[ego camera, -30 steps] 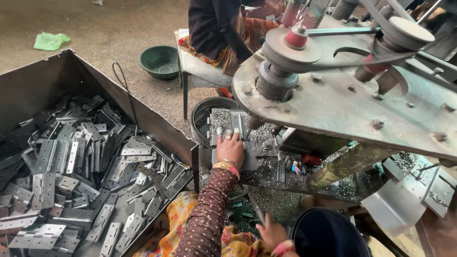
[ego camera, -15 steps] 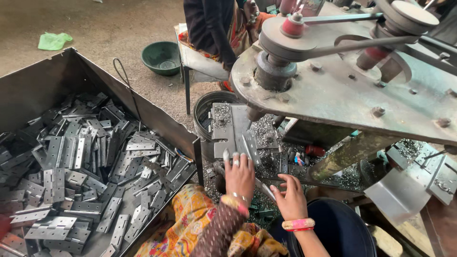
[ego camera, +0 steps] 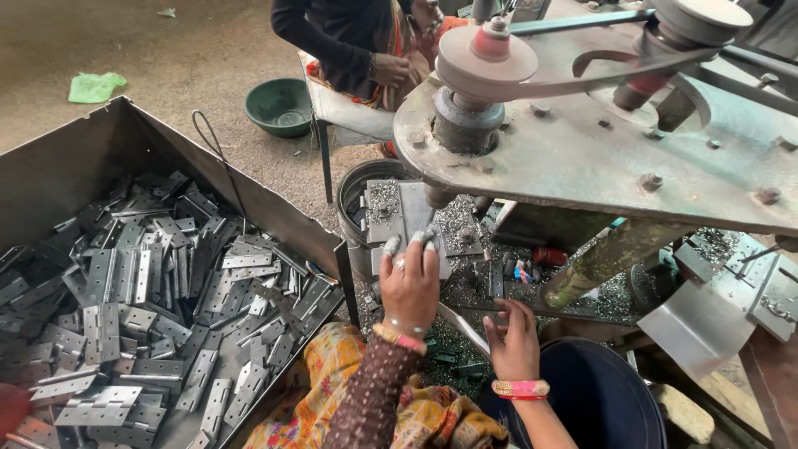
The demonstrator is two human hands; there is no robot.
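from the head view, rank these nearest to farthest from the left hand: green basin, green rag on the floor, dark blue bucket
From the left hand:
1. Dark blue bucket, low and to the right, beside the right hand.
2. Green basin, on the floor up and to the left.
3. Green rag, far upper left, past the bin of hinges.

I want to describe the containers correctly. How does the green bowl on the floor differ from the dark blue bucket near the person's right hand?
The green bowl is shallow and wide; the dark blue bucket looks deeper. The green bowl stands far off on the bare ground beside another person's stool, while the dark blue bucket sits close, just below the right hand. The bowl shows whole; the bucket is cut by the picture's edge. Both are round and open-topped.
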